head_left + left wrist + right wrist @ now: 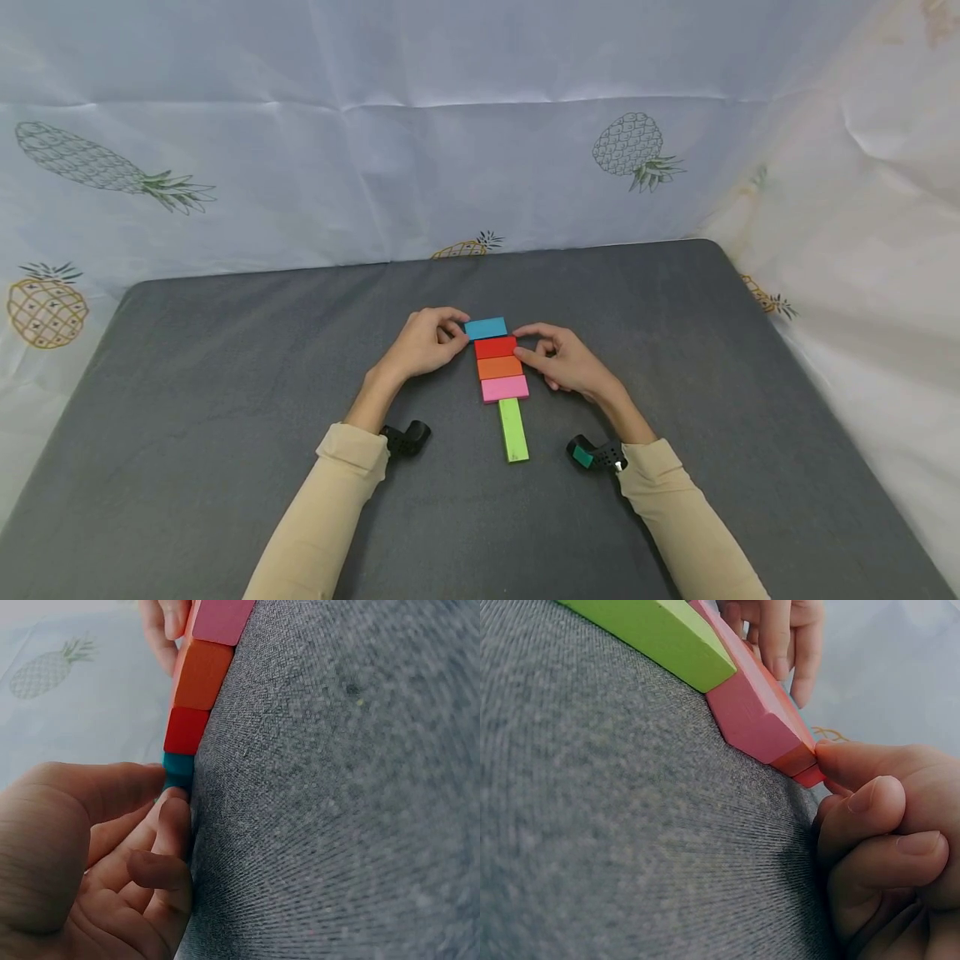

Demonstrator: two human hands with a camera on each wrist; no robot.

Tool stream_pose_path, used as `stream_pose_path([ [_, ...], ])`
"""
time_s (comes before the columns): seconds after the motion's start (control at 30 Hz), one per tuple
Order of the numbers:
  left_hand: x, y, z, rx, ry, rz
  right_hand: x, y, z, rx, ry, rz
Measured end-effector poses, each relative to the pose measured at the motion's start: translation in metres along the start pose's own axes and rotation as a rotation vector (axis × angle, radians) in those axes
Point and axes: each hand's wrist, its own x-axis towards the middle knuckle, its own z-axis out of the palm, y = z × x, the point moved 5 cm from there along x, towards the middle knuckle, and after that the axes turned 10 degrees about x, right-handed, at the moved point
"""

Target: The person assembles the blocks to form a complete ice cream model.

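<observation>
Five flat wooden blocks lie on the dark table in the head view. The blue block (486, 328) is at the far end, set a little left of the red block (496, 347). The orange block (499, 367) and pink block (505, 388) follow, side by side. A green block (513, 429) points toward me from the pink one like a stem. My left hand (427, 342) pinches the blue block's left end between thumb and forefinger. My right hand (562, 358) has thumb and forefinger at the red block's right end, the other fingers curled; its forefinger is hidden in the right wrist view.
The grey cloth-covered table (225, 417) spreads around the blocks. Behind it and to the right hangs a white curtain (480, 167) printed with pineapples. A black wrist device (408, 437) sits on the left wrist, another black device (592, 454) on the right.
</observation>
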Motion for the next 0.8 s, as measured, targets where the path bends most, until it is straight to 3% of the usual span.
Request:
stream_pose_path([
  [0.8,0.0056,0.0032,0.0043,-0.002,-0.008,0.012,0.0011,0.0010,0.0002,-0.001,0.014,0.022],
])
